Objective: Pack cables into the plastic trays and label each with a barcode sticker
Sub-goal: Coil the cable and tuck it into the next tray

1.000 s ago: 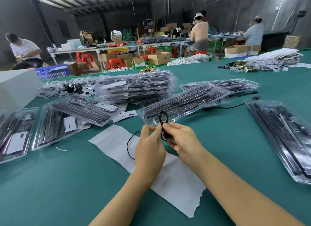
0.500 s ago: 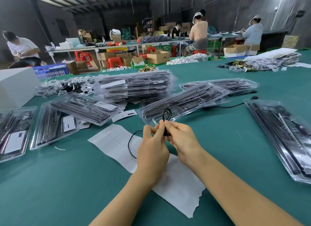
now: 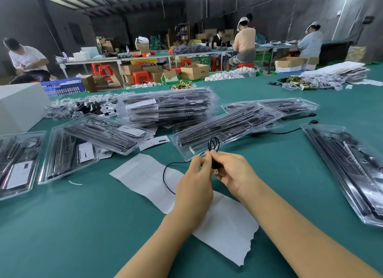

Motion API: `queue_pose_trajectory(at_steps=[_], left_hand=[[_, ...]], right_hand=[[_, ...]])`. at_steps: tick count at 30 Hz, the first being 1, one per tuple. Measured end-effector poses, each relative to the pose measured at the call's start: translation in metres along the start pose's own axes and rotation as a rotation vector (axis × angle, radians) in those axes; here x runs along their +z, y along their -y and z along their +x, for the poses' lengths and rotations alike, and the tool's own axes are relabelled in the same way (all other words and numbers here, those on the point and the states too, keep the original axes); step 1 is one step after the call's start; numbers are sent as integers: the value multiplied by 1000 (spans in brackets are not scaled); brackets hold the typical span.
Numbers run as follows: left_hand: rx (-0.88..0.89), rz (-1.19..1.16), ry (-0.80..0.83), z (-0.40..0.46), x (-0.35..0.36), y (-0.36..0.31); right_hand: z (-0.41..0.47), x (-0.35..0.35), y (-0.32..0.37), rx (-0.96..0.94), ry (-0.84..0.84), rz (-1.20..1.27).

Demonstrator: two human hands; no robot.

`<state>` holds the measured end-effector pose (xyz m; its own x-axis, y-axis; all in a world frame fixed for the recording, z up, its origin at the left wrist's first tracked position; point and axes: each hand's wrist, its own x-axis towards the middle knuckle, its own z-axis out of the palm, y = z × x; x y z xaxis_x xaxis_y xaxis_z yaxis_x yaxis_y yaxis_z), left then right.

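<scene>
Both my hands meet over the green table and hold a thin black cable point(image 3: 213, 145). My right hand point(image 3: 232, 172) grips the folded bundle, and a metal USB plug point(image 3: 215, 171) pokes out below its fingers. My left hand point(image 3: 194, 184) pinches the cable beside it. A small loop stands up above my fingers, and a loose length of cable curves down to the left over a white backing sheet point(image 3: 149, 176). Just behind my hands lies a clear plastic tray point(image 3: 226, 126) holding dark parts.
A stack of filled clear trays point(image 3: 167, 108) sits behind, more trays lie at the left point(image 3: 68, 153) and right point(image 3: 348, 170). A loose barcode sticker point(image 3: 154, 142) lies on the table. A white box point(image 3: 18, 105) stands far left. People work at distant tables.
The cable loop above my fingers has got smaller and the USB plug now shows under my right hand. Both hands stay in about the same place.
</scene>
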<state>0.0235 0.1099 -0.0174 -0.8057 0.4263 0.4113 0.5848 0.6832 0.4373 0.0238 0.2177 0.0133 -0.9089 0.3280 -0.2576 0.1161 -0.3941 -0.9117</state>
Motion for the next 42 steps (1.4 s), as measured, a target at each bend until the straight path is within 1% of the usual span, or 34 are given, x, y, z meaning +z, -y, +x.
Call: queue_pose_trajectory(at_steps=[2,5,8,10,11,14,16,17,18,20,21,22,23,24,25,28,31,35,39,42], left_hand=[[49,-19,-80,-2,-3,-3],[136,-99,-203,-5,-6,-4],[203,-160,-211,-4,-8,-1],[275,-135,-230,-2,-8,2],[290,-92,-269,-1,-9,4],[227,30,-426,4,-14,7],[183,44,-452,6,-20,11],[146,-28,-413,7,-22,12],[79,-178,-339,8,-23,11],[-133,-568,-152,8,-26,5],[-233,-740,-89,7,-27,2],[-305,-864,-63,7,-26,-1],[-343,-930,-68,7,-25,-2],[-348,-937,-88,6,-25,-2],[-330,-897,-119,5,-24,-3],[-236,-688,-211,0,-18,-1],[-177,-489,-250,-2,-12,-4],[-208,-436,-335,-3,-8,-7],[-237,-434,-304,-3,-7,-9],[-238,-338,-303,-2,-11,-9]], right_hand=[[4,-4,5,27,-13,56],[11,-21,20,116,-15,240],[15,-38,31,198,-8,394],[15,-42,33,208,30,397],[16,-42,33,209,56,376],[14,-41,35,229,128,236],[12,-40,35,241,196,157],[10,-40,35,240,236,116],[8,-39,36,233,274,65],[4,-37,36,202,321,-48],[3,-36,36,184,326,-100],[2,-34,35,169,325,-143],[2,-33,34,162,322,-172],[1,-31,32,162,318,-190],[1,-29,31,165,315,-204],[1,-26,24,158,288,-274],[2,-25,20,135,247,-306],[2,-22,17,94,220,-344],[-2,-14,9,78,230,-314],[-2,-12,8,31,202,-333]])
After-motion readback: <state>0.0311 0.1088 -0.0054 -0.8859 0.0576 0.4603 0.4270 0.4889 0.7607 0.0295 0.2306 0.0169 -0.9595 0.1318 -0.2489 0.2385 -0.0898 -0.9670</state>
